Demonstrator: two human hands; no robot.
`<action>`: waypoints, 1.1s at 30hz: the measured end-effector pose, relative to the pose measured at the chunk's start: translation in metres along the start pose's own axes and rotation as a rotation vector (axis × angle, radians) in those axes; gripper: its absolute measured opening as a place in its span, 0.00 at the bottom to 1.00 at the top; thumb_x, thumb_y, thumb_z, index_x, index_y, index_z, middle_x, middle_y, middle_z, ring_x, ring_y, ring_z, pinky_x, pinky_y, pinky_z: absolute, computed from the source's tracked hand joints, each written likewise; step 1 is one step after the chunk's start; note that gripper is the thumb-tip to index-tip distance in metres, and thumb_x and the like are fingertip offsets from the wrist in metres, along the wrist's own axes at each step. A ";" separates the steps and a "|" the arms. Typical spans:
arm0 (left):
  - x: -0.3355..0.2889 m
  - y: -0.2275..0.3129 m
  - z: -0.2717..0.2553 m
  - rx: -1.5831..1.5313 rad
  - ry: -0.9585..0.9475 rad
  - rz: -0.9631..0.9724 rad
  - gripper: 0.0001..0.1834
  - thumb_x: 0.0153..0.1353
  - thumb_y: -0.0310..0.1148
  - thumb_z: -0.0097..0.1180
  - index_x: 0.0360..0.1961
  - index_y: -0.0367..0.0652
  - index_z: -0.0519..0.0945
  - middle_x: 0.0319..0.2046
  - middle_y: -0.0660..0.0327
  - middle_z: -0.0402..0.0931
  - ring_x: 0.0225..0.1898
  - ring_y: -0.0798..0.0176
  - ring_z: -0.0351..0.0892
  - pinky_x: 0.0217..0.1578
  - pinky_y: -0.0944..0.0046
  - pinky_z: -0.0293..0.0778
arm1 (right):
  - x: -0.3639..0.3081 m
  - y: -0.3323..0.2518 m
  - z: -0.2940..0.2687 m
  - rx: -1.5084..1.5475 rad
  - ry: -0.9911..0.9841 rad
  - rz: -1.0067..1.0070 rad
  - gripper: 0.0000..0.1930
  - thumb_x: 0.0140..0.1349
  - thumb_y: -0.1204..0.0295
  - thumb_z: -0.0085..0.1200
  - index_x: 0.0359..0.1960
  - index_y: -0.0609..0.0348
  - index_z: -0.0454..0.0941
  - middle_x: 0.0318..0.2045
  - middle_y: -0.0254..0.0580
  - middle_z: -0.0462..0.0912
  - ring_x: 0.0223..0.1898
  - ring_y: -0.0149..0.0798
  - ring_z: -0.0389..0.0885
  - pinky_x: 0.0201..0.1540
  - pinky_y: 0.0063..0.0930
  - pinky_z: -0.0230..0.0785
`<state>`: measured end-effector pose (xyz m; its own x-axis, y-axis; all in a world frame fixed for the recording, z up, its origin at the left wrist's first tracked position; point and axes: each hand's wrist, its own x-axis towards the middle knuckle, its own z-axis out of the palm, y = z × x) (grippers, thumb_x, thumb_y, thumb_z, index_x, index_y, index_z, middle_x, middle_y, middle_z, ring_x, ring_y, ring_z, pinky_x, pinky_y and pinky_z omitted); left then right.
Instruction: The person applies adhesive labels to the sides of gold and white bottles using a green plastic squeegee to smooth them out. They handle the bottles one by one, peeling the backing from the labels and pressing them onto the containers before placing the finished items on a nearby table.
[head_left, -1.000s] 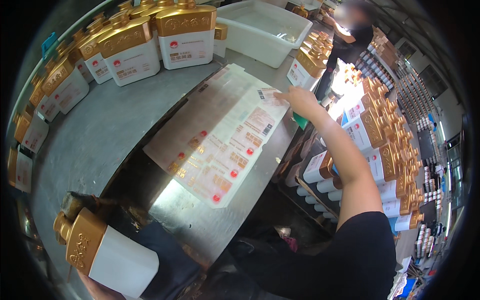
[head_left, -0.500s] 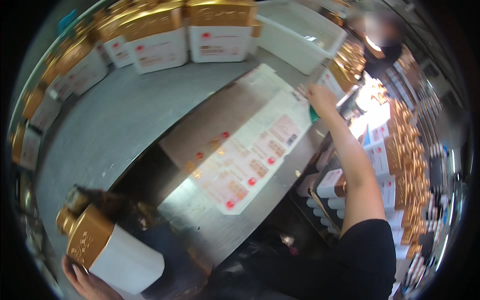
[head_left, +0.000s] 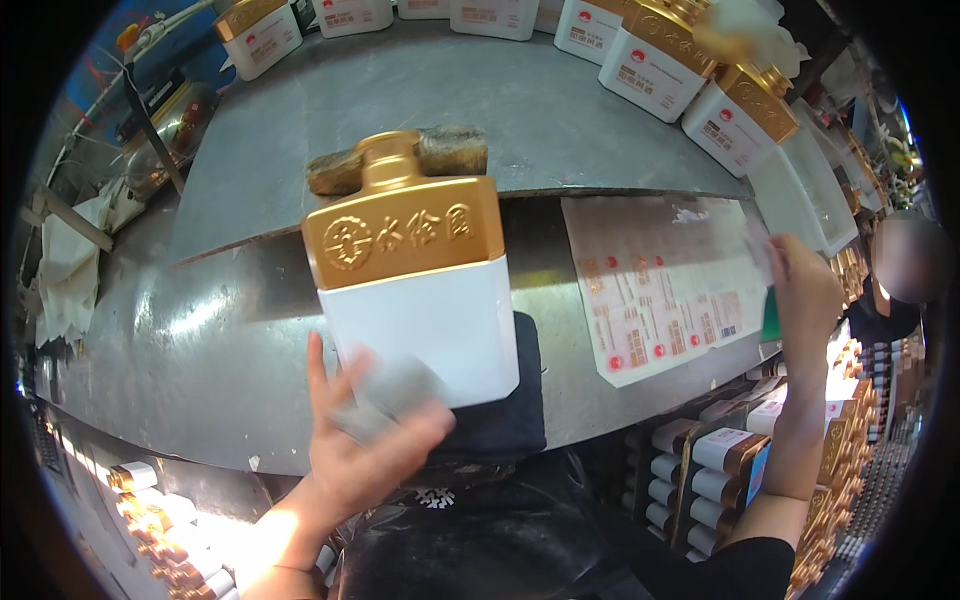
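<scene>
I logged the flat white bottle with gold shoulders [head_left: 412, 285] at centre, long axis near-to-far, just beyond the nearer left hand [head_left: 365, 455], its fingers curled round a blurred grey pad [head_left: 400, 393]. Right hand [head_left: 806, 297], well right: grip I couldn't tell.

A flat gold-and-white bottle [head_left: 412, 290] is displaying two finishes: its embossed gold shoulder is gleaming like polished metal, while its white body is showing a smooth, softer sheen. The grey metal bench [head_left: 225, 345] is reflecting light in bright patches. A brown cylindrical log [head_left: 455, 152] is presenting a rough, wood-like surface. The printed pale sheet [head_left: 680, 305] is looking thin and paper-like; the white rectangular tub [head_left: 790, 200] is resembling smooth plastic. The grey pad [head_left: 393, 397] is blurring, its texture indistinct.
</scene>
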<state>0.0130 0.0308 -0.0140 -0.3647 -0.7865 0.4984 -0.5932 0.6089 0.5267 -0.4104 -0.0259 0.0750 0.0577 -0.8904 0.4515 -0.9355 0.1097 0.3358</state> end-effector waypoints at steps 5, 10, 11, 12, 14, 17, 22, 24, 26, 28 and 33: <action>0.028 -0.009 0.002 0.009 0.091 -0.232 0.63 0.38 0.31 0.79 0.73 0.37 0.50 0.62 0.46 0.65 0.61 0.49 0.70 0.61 0.54 0.66 | 0.026 -0.113 -0.082 1.102 -0.225 -0.316 0.04 0.55 0.78 0.63 0.31 0.65 0.83 0.25 0.41 0.84 0.25 0.33 0.83 0.29 0.19 0.72; 0.025 -0.016 -0.017 -0.597 0.009 -0.327 0.67 0.41 0.36 0.77 0.74 0.45 0.40 0.70 0.48 0.46 0.67 0.48 0.57 0.68 0.49 0.56 | 0.060 -0.179 -0.097 1.265 -0.387 -0.717 0.04 0.55 0.76 0.63 0.30 0.63 0.84 0.23 0.40 0.84 0.23 0.29 0.83 0.28 0.20 0.73; 0.026 -0.019 -0.015 -0.761 0.030 -0.357 0.66 0.43 0.37 0.76 0.74 0.45 0.39 0.71 0.49 0.43 0.68 0.49 0.56 0.68 0.48 0.55 | 0.063 -0.188 -0.094 1.243 -0.421 -0.679 0.04 0.55 0.76 0.63 0.30 0.62 0.83 0.23 0.41 0.83 0.23 0.29 0.83 0.28 0.20 0.73; 0.030 -0.015 -0.012 -0.799 0.066 -0.375 0.64 0.45 0.37 0.75 0.74 0.45 0.39 0.71 0.49 0.42 0.68 0.49 0.56 0.68 0.48 0.55 | 0.064 -0.196 -0.089 1.220 -0.454 -0.640 0.03 0.55 0.75 0.63 0.30 0.62 0.83 0.23 0.41 0.83 0.24 0.30 0.83 0.28 0.21 0.73; 0.037 -0.010 -0.005 -0.741 0.085 -0.408 0.61 0.48 0.34 0.70 0.74 0.45 0.40 0.71 0.50 0.44 0.68 0.50 0.56 0.67 0.49 0.57 | 0.063 -0.202 -0.076 1.101 -0.431 -0.616 0.06 0.56 0.73 0.64 0.32 0.60 0.81 0.21 0.41 0.81 0.24 0.32 0.83 0.28 0.24 0.73; 0.035 -0.013 -0.004 -0.565 0.072 -0.364 0.57 0.50 0.32 0.66 0.74 0.45 0.40 0.70 0.49 0.46 0.68 0.51 0.57 0.66 0.50 0.60 | 0.051 -0.200 -0.080 0.679 -0.079 -0.481 0.11 0.54 0.66 0.62 0.36 0.57 0.77 0.19 0.42 0.80 0.23 0.48 0.80 0.26 0.36 0.71; 0.043 -0.014 -0.005 -0.740 0.191 -0.386 0.52 0.55 0.36 0.65 0.74 0.44 0.44 0.68 0.49 0.45 0.68 0.51 0.54 0.64 0.47 0.61 | 0.030 -0.189 -0.067 1.088 -0.241 -0.139 0.26 0.55 0.72 0.65 0.55 0.65 0.71 0.18 0.31 0.76 0.21 0.21 0.72 0.25 0.16 0.62; 0.050 -0.018 -0.001 -0.749 0.242 -0.377 0.49 0.58 0.39 0.63 0.73 0.43 0.45 0.67 0.49 0.46 0.67 0.50 0.55 0.64 0.46 0.61 | 0.023 -0.190 -0.063 1.112 -0.259 -0.138 0.33 0.55 0.69 0.66 0.61 0.65 0.66 0.18 0.31 0.75 0.20 0.22 0.70 0.25 0.17 0.62; 0.056 -0.021 0.001 -0.637 0.273 -0.348 0.44 0.62 0.37 0.60 0.73 0.42 0.48 0.65 0.50 0.49 0.67 0.52 0.55 0.63 0.49 0.63 | 0.021 -0.195 -0.055 1.139 -0.306 -0.129 0.42 0.53 0.65 0.68 0.68 0.64 0.59 0.17 0.32 0.74 0.20 0.24 0.69 0.25 0.19 0.61; 0.057 -0.021 0.001 -0.684 0.291 -0.363 0.43 0.62 0.35 0.59 0.72 0.40 0.49 0.65 0.51 0.49 0.67 0.53 0.55 0.63 0.52 0.64 | 0.024 -0.199 -0.054 1.129 -0.333 -0.114 0.42 0.53 0.65 0.68 0.67 0.65 0.60 0.17 0.32 0.73 0.20 0.24 0.69 0.25 0.19 0.61; 0.060 -0.019 0.001 -0.822 0.300 -0.357 0.41 0.63 0.33 0.59 0.72 0.38 0.50 0.66 0.53 0.49 0.68 0.55 0.53 0.64 0.53 0.63 | 0.028 -0.200 -0.052 1.140 -0.352 -0.118 0.42 0.53 0.66 0.68 0.68 0.64 0.59 0.16 0.32 0.72 0.20 0.24 0.69 0.25 0.19 0.61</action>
<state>0.0016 -0.0274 0.0053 0.0083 -0.9509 0.3095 0.0997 0.3088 0.9459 -0.2041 -0.0496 0.0634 0.2317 -0.9600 0.1570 -0.7116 -0.2773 -0.6456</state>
